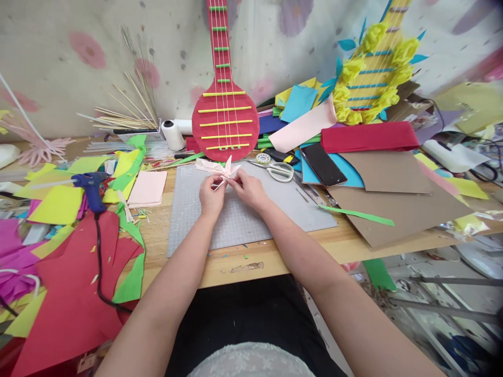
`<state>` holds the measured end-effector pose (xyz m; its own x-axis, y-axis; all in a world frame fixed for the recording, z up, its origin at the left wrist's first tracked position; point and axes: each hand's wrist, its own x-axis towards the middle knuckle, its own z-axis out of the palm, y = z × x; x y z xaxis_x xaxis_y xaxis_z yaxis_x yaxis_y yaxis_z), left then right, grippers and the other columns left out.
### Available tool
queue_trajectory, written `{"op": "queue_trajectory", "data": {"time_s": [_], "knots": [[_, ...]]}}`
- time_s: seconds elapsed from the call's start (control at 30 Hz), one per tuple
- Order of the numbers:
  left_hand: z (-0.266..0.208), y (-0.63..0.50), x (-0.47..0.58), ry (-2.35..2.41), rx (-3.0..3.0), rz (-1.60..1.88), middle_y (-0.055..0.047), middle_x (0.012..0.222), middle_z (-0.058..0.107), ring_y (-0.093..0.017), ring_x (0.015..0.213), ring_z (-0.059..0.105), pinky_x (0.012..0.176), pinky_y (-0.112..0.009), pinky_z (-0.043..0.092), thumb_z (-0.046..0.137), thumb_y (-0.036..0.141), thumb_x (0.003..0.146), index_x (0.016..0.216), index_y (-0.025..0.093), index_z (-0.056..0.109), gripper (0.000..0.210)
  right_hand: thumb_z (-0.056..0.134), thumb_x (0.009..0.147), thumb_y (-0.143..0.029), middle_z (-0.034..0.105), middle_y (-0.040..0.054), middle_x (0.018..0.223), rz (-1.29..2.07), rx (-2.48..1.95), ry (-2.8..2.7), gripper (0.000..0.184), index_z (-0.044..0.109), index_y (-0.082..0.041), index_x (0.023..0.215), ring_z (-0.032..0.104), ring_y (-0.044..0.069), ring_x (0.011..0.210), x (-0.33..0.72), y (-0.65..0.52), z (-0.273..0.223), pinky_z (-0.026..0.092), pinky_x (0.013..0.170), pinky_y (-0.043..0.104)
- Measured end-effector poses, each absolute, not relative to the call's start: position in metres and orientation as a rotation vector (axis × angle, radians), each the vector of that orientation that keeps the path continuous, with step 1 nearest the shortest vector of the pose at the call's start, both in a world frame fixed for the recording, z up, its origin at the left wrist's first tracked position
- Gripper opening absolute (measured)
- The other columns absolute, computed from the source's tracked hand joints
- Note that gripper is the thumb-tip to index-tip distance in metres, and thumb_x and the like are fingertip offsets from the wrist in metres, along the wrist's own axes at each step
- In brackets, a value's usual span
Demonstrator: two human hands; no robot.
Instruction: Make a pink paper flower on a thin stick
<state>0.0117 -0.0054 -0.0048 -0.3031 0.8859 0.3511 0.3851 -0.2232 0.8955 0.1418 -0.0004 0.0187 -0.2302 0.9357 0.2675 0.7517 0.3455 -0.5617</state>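
Both hands meet over the grey cutting mat (251, 225), fingers pinched around a pale pink paper flower (227, 168). My left hand (212, 198) grips its base from the left, and my right hand (248, 189) pinches the same spot from the right. Pink petals fan out above the fingertips, while the base is mostly hidden by the fingers. Just behind the flower leans a red paper lute (225, 125) with yellow strips. White-handled scissors (280, 172) lie on the mat to the right of my right hand.
A blue glue gun (92, 191) rests on paper scraps at left, its black cord trailing forward. Pale pink paper squares (147, 188) lie beside the mat. At right are a phone (323, 165), brown cardboard (401, 209) and a yellow flowered lute (371, 78).
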Motion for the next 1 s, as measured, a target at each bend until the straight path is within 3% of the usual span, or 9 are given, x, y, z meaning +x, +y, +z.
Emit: {"op": "queue_trajectory", "data": {"time_s": [0.2,0.4,0.6,0.73,1.0], "knots": [[-0.005,-0.004,0.014,1.517,1.412,1.469,-0.002,0.088,0.068,-0.011,0.065,0.056,0.065,-0.026,0.046,0.063,0.023,0.066,0.071,0.019,0.063,0.007,0.044,0.085,-0.047,0.064,0.0018,0.073,0.365,-1.569,-1.994,0.028,0.057,-0.021,0.086,0.055,0.016,0.066,0.144,0.000,0.019,0.029,0.059,0.025],[-0.001,-0.003,0.017,1.318,1.141,1.558,-0.005,0.084,0.067,-0.015,0.081,0.060,0.078,-0.029,0.046,0.060,0.024,0.067,0.064,0.017,0.063,0.009,0.043,0.085,-0.047,0.065,0.0019,0.075,0.334,-1.586,-2.007,0.030,0.059,-0.021,0.086,0.056,0.016,0.068,0.144,0.000,0.019,0.030,0.059,0.025],[0.001,-0.005,0.020,1.304,0.997,1.654,-0.005,0.080,0.062,-0.015,0.081,0.059,0.079,-0.030,0.046,0.066,0.024,0.061,0.062,0.015,0.064,0.009,0.038,0.086,-0.050,0.067,0.0024,0.078,0.258,-1.553,-2.072,0.037,0.058,-0.019,0.088,0.058,0.015,0.071,0.144,-0.002,0.018,0.029,0.059,0.024],[-0.004,-0.003,0.018,1.415,1.102,1.674,-0.005,0.080,0.061,-0.014,0.082,0.058,0.082,-0.029,0.044,0.063,0.024,0.065,0.058,0.015,0.062,0.012,0.039,0.087,-0.046,0.067,0.0030,0.080,0.258,-1.511,-2.126,0.033,0.058,-0.019,0.090,0.058,0.015,0.071,0.144,-0.003,0.018,0.028,0.059,0.024],[-0.008,-0.002,0.015,1.597,1.466,1.556,-0.006,0.079,0.064,-0.016,0.081,0.058,0.081,-0.030,0.043,0.056,0.041,0.076,0.069,0.016,0.066,0.027,0.036,0.089,-0.045,0.068,0.0038,0.082,0.242,-1.571,-2.098,0.033,0.056,-0.019,0.096,0.059,0.017,0.072,0.148,0.001,0.016,0.030,0.059,0.025]]}}
